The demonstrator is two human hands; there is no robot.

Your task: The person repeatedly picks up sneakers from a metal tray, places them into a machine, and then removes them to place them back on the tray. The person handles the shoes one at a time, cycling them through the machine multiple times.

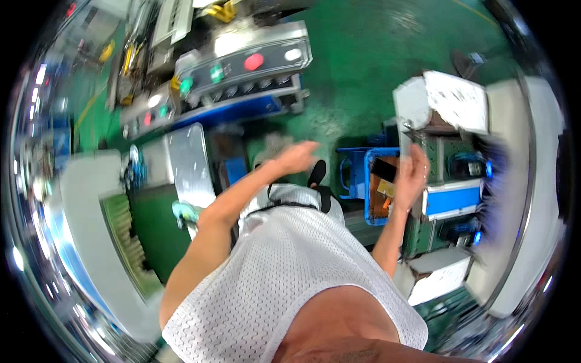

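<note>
My left hand (296, 157) hangs in the air in front of my waist, above the green floor. Motion smears its fingers, and nothing shows in it. On the right, my right hand (413, 173) is beside a blue-rimmed bin (367, 189), close to the edge of a machine. Its fingers are curled in, and whatever they may hold is hidden. Inside the bin lie a dark flat phone-like thing (383, 170), a yellow piece (385, 188) and a small orange item (387, 202).
A control panel (272, 55) with red, green and white buttons stands ahead to the left. Nearer on that side is a shiny metal plate (190, 163). The right-hand machine carries a blue-and-white block (452, 200) and white-topped boxes (457, 100). A blue stool-like frame (351, 172) adjoins the bin.
</note>
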